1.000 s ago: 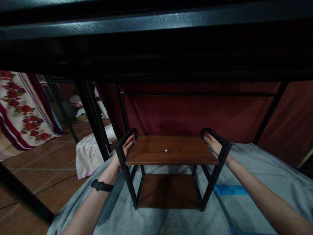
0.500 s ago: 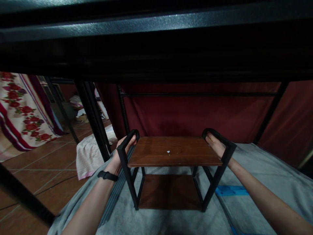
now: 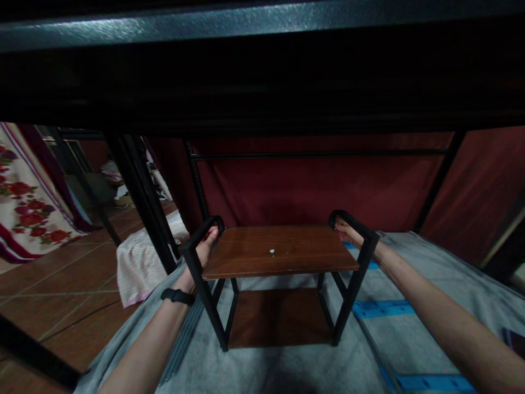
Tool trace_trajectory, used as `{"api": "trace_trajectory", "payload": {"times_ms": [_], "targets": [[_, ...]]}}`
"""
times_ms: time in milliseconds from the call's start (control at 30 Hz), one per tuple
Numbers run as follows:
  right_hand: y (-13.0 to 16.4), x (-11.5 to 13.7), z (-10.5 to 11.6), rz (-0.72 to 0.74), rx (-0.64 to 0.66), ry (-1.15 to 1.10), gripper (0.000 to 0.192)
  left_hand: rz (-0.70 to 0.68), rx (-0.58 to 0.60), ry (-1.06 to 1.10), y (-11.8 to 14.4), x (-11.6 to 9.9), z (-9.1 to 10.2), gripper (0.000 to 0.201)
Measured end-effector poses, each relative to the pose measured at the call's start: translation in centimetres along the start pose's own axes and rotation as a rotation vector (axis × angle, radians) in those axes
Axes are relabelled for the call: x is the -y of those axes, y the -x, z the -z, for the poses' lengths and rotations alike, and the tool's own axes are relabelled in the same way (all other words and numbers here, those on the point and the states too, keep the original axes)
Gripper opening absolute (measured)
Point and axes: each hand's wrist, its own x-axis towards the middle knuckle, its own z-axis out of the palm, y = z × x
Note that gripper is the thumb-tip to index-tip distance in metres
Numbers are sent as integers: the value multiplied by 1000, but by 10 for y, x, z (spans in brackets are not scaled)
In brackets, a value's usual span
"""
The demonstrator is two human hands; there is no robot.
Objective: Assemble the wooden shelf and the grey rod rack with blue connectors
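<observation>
Wood-topped rack (image 3: 279, 249) sits on the bed (image 3: 414, 284) — left hand (image 3: 204, 249) and right hand (image 3: 346, 232) grip its side rails; best kept level.

Small rack (image 3: 279, 251), centre of frame, slightly low: two dark-brown wood shelves, top w/ a tiny white speck, lower one close to the bedding. Black metal frame w/ looped handles at left & right ends. Stands upright, level, on grey bed cover.
</observation>
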Motion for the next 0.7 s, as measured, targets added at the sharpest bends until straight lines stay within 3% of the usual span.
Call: {"api": "trace_trajectory", "payload": {"times_ms": [100,167,300,467,567,700], "targets": [[-5,-4,2,-141,83,-204,13,-38,-43,-58,-3,6,0,51],[-6,-4,0,-125,48,-225,12,-47,-44,-97,-4,6,-1,49],[-5,-6,-6,-30,-48,-102,19,-59,14,-154,0,-3,0,49],[-7,-10,-12,82,-75,21,29,-44,13,-225,-6,-4,7,69],[-9,-10,-11,112,-49,84,31,0,18,-224,-13,0,10,80],[-11,-4,-5,108,55,167,33,-14,62,-200,-18,4,13,80]]}}
